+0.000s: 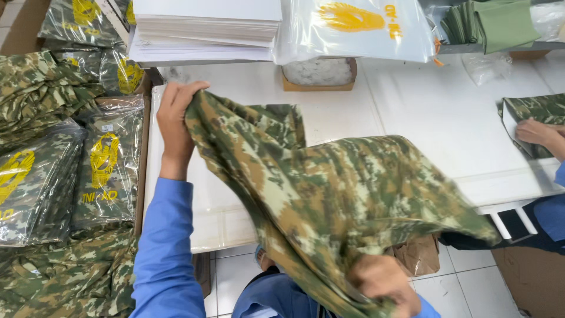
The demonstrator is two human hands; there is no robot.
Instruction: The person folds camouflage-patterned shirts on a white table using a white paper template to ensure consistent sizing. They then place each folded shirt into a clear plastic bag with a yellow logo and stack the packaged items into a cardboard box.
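Left hand (175, 121): closed on one edge of the camouflage garment (329, 194), pinned high over the table (435, 118) to stretch the cloth.
Right hand (382, 282): gripping the near edge, low by the body.
Garment: slung between both hands, partly draped on the table.
Bagged garments (109, 165): stacked left, within reach.
Co-worker's hand (538, 132): on another garment, far right.

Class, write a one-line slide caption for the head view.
Left hand and right hand hold a camouflage garment over a white table.

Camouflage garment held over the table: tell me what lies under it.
Under the camouflage garment shows the white table, its near edge and some tiled floor. Whatever lies beneath the cloth's middle is covered.
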